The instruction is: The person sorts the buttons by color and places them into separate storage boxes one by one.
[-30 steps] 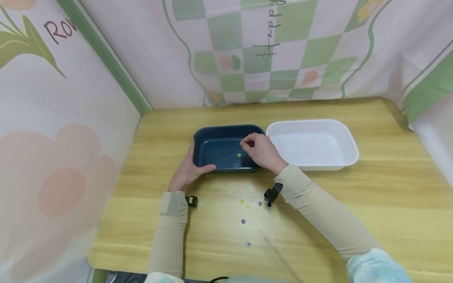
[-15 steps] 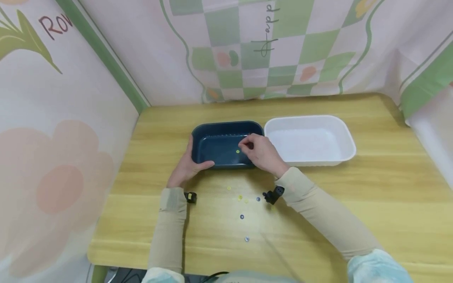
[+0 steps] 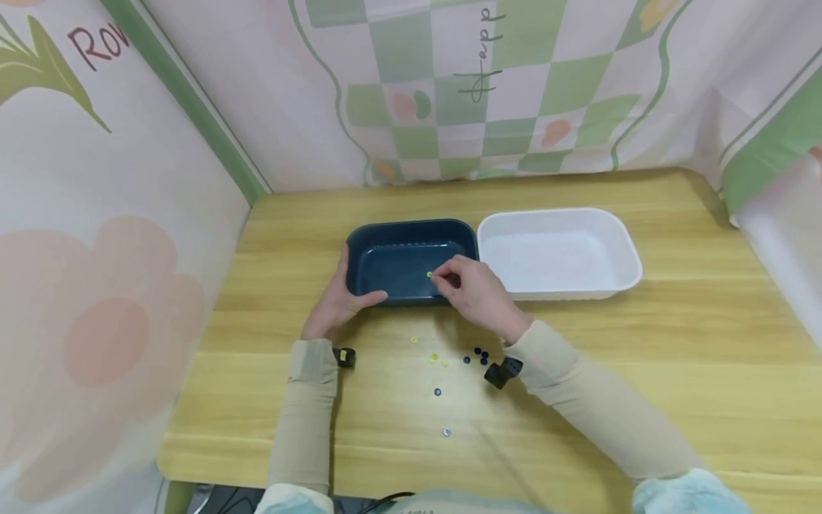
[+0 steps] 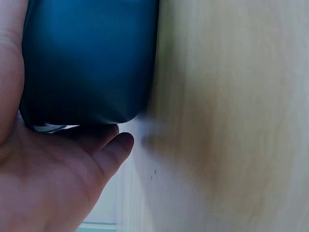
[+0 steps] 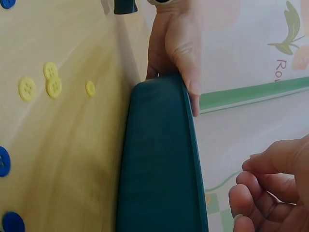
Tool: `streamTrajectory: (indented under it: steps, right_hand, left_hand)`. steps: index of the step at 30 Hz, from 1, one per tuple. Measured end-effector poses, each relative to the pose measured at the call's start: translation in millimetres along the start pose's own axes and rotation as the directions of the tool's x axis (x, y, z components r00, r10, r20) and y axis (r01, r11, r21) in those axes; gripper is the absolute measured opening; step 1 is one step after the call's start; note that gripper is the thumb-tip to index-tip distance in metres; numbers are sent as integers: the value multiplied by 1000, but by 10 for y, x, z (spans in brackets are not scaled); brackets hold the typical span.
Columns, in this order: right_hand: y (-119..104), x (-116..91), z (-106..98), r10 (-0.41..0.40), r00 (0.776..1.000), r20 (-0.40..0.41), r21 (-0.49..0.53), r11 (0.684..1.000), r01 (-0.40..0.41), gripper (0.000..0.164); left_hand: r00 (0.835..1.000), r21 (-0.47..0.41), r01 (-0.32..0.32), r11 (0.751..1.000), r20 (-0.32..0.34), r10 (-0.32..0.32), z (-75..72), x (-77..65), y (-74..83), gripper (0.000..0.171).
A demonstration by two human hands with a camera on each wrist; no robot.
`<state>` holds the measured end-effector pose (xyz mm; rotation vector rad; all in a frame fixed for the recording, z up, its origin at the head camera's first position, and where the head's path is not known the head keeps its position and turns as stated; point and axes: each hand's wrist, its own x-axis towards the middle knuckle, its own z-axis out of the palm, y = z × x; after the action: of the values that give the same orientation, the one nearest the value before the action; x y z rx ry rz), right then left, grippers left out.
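Printed cloth (image 3: 469, 135) hangs behind the desk (image 3: 693, 343). Centre frame, the left hand (image 3: 335, 305) grips the blue tub (image 3: 394, 265), thumb at the near rim, apparently to steady it. One yellow button (image 3: 429, 274) shows inside. Just beside it, the right hand (image 3: 477, 294) has its fingertips pressed together; whether they pinch anything cannot be told. Loose buttons (image 5: 54, 88) lie lower centre, seemingly within easy reach.

Wood-grain table (image 3: 693, 343). On it: 2 trays side by side, dark blue tray (image 3: 388, 275) and white tray (image 3: 559, 250); nearer the person, 4 yellow buttons (image 5: 54, 87) visible (2 touching), scattered blue buttons (image 5: 13, 223).
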<state>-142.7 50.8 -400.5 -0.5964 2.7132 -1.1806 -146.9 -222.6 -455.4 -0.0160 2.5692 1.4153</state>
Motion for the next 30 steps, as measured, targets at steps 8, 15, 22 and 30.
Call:
streamTrajectory:
  steps: [8, 15, 22, 30]
  right_hand:
    - [-34, -133, 43, -15, 1000, 2, -32, 999, 15, 17]
    - [-55, -247, 75, -67, 997, -28, -83, 994, 64, 14]
    - [-61, -382, 127, -64, 998, 4, -125, 990, 64, 12]
    - [9, -508, 271, -139, 988, 72, -257, 954, 153, 11]
  left_hand:
    - [1000, -5, -7, 1000, 4, 8, 9, 12, 2, 123]
    - [1000, -4, -2, 1000, 4, 2, 9, 9, 7, 123]
    - [1000, -2, 1, 1000, 1, -1, 13, 3, 36, 123]
    - [1000, -3, 24, 1000, -3, -24, 19, -18, 31, 122]
